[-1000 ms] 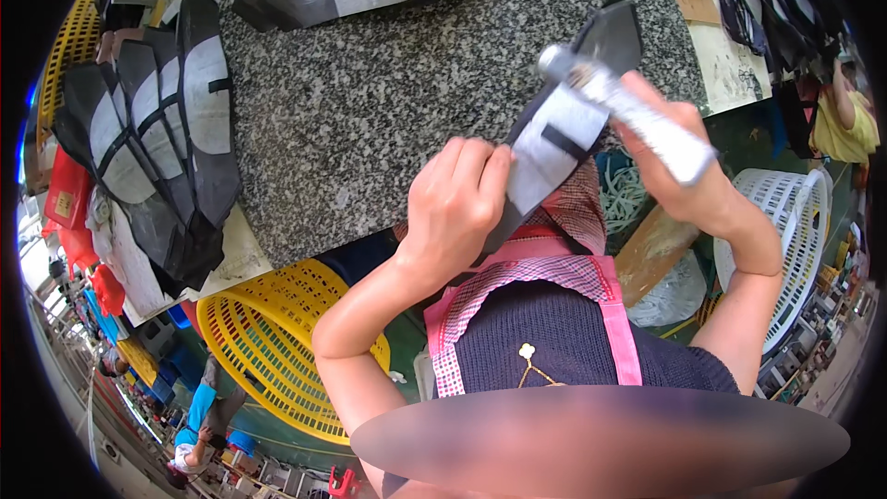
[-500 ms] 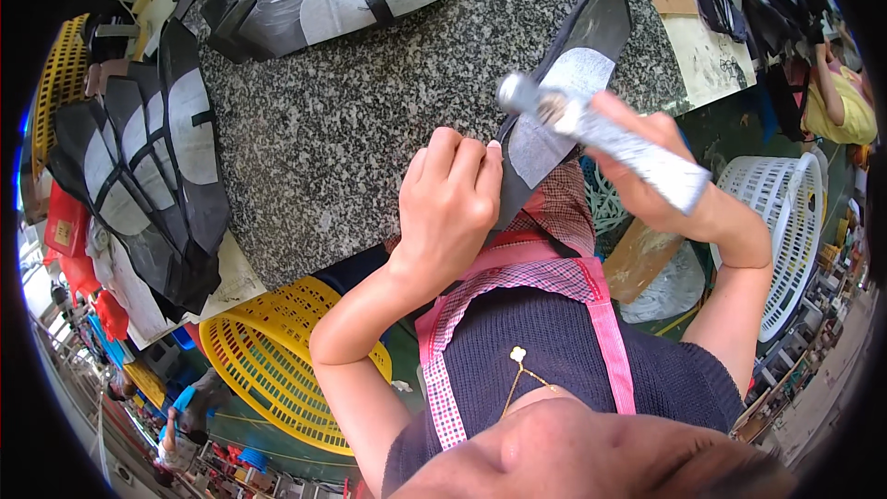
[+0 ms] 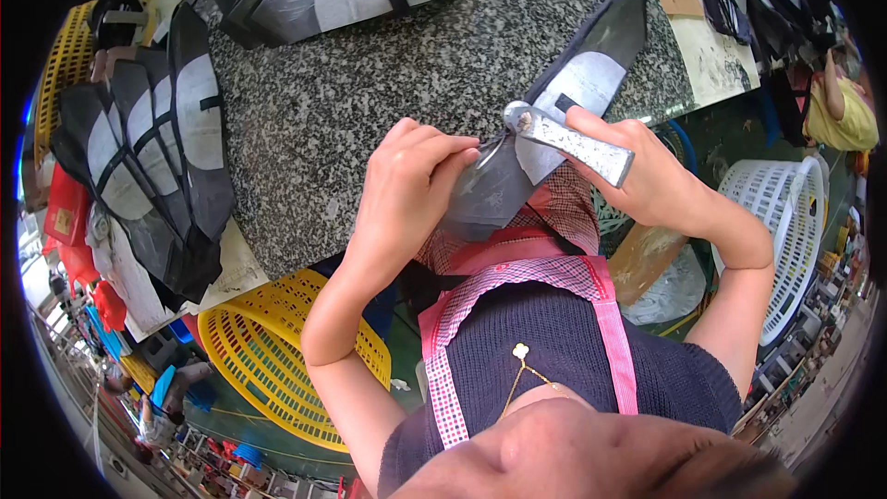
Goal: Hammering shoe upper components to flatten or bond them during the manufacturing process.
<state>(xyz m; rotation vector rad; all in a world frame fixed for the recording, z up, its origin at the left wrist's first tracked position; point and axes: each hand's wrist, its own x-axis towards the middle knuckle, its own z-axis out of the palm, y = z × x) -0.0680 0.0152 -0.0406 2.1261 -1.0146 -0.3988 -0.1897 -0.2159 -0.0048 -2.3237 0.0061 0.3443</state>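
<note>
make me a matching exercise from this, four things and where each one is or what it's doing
1. hammer
2. white basket
3. left hand
4. large yellow basket

A. pinching the dark piece by its edge
B. at the picture's lower left
C. in the right hand
D. at the picture's right

Pairs: 1-C, 2-D, 3-A, 4-B

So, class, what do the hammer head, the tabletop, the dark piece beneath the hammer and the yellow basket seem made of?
Hammer head: metal, probably steel; silvery, with a worn, speckled surface.
Tabletop: granite, perhaps imitation; smooth-looking, densely speckled black and white.
Dark piece: leather or synthetic sheet, cannot tell which; smooth, dull sheen.
Yellow basket: probably moulded plastic; even colour, regular openings.
</note>
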